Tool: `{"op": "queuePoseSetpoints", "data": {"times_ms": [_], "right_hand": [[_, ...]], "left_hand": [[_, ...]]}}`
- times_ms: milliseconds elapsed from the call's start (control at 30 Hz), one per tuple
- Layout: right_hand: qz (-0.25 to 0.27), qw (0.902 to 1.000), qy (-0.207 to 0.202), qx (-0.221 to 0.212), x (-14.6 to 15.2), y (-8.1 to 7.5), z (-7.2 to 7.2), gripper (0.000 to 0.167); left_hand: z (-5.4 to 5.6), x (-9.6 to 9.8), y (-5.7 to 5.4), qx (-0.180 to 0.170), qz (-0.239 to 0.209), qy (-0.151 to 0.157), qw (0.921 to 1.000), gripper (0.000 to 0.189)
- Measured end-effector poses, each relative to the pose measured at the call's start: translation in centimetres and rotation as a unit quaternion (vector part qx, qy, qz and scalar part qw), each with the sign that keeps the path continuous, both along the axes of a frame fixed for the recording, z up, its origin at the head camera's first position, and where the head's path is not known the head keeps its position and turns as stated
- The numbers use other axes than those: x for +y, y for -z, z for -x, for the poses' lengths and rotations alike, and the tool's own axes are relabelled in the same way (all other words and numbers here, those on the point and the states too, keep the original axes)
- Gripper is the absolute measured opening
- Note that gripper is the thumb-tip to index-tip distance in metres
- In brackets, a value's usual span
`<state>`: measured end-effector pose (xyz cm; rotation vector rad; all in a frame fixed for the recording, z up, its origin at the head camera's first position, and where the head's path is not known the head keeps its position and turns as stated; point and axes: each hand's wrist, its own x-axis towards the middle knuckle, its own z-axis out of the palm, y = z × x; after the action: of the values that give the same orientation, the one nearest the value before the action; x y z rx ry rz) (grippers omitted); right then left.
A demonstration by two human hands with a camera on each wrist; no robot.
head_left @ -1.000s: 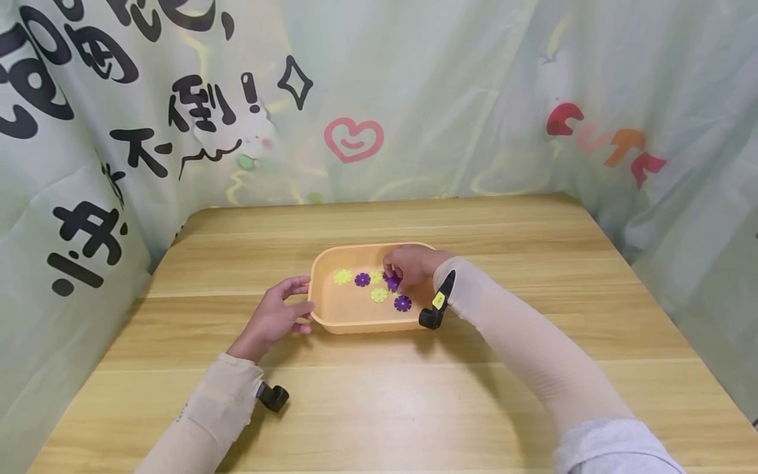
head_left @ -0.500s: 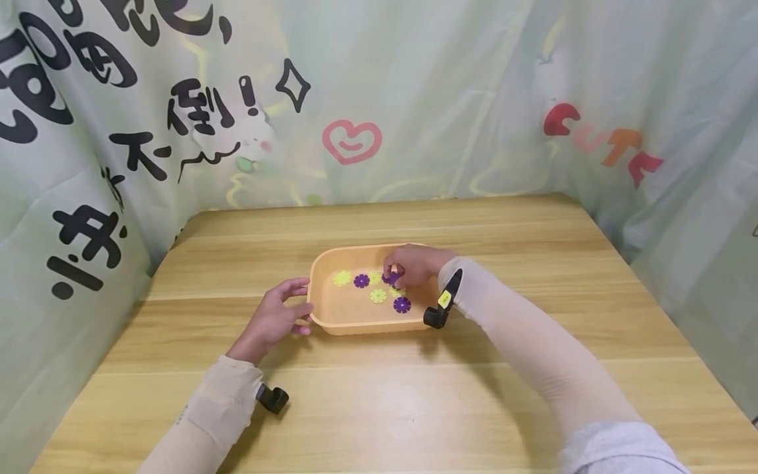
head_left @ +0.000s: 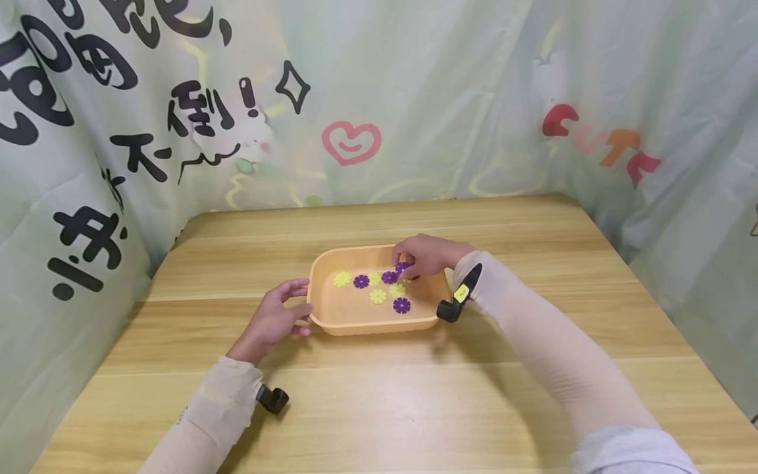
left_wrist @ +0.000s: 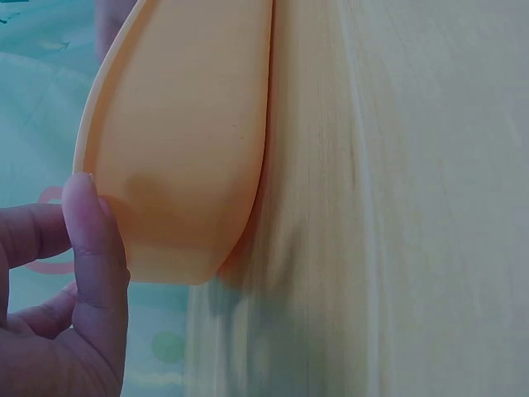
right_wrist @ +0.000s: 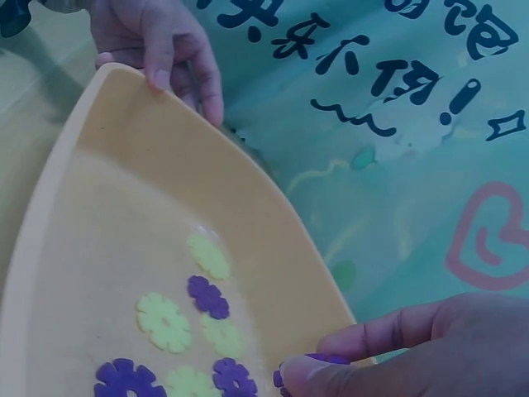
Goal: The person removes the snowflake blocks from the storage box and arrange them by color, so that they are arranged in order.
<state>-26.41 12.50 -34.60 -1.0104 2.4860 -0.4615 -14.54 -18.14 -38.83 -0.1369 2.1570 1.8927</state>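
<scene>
At the left end of the orange plastic tray (head_left: 340, 311), my left hand (head_left: 272, 316) rests with fingers spread and fingertips at the rim. In the left wrist view its thumb (left_wrist: 95, 240) touches the rim. Over the tray's far right part, my right hand (head_left: 431, 254) pinches a purple snowflake disc (head_left: 402, 266) between thumb and index finger; the fingers partly hide it. Below, on the tray floor, lie several yellow snowflake discs (head_left: 378, 296) and other purple snowflake discs (head_left: 401, 305), flat and close together.
The tray stands on a wood-grain table (head_left: 379, 401). A pale green printed curtain (head_left: 438, 105) hangs behind the table and along its sides. Black wrist cameras sit on both sleeved forearms, the right wrist camera (head_left: 453, 309) overlapping the tray's right near corner.
My right hand has moved right and away with the purple disc, uncovering another purple disc and a yellow one on the tray floor. The left hand and the tray stay put.
</scene>
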Motion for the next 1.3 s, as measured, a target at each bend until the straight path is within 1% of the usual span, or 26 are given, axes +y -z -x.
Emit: {"op": "queuePoseSetpoints", "data": {"times_ms": [100, 267, 433, 700, 867, 967, 1133, 1300], "right_hand": [[0.020, 0.9998, 0.003, -0.002, 0.5, -0.2, 0.1, 0.025], [0.049, 0.9987, 0.011, 0.000, 1.5, -0.4, 0.2, 0.022], [0.059, 0.9978, 0.030, 0.003, 2.7, -0.4, 0.1, 0.023], [0.083, 0.9956, 0.033, 0.028, 4.2, -0.6, 0.1, 0.027], [0.098, 0.9937, 0.051, 0.020, 5.3, -0.6, 0.0, 0.028], [0.107, 0.9922, 0.063, 0.016, 6.0, -0.6, -0.1, 0.030], [0.124, 0.9891, 0.078, 0.020, 6.7, -0.9, -0.4, 0.030], [0.147, 0.9848, 0.089, 0.023, 7.4, -0.5, -0.9, 0.029]], "left_hand": [[0.0, 0.0, 0.0, 0.000, 0.001, 0.000, 1.0000, 0.056], [0.0, 0.1, -0.1, -0.002, 0.000, 0.000, 1.0000, 0.056], [0.0, 0.1, -0.1, -0.005, -0.001, 0.002, 1.0000, 0.057], [-0.2, 0.0, -0.3, -0.004, -0.001, -0.002, 1.0000, 0.056], [-0.2, 0.1, -0.2, -0.007, -0.002, -0.001, 1.0000, 0.056], [-0.1, 0.2, -0.2, -0.008, -0.005, 0.001, 1.0000, 0.056], [0.0, 0.2, -0.2, -0.004, -0.003, 0.002, 1.0000, 0.057], [0.0, 0.1, -0.2, -0.007, -0.002, 0.000, 1.0000, 0.057]]}}
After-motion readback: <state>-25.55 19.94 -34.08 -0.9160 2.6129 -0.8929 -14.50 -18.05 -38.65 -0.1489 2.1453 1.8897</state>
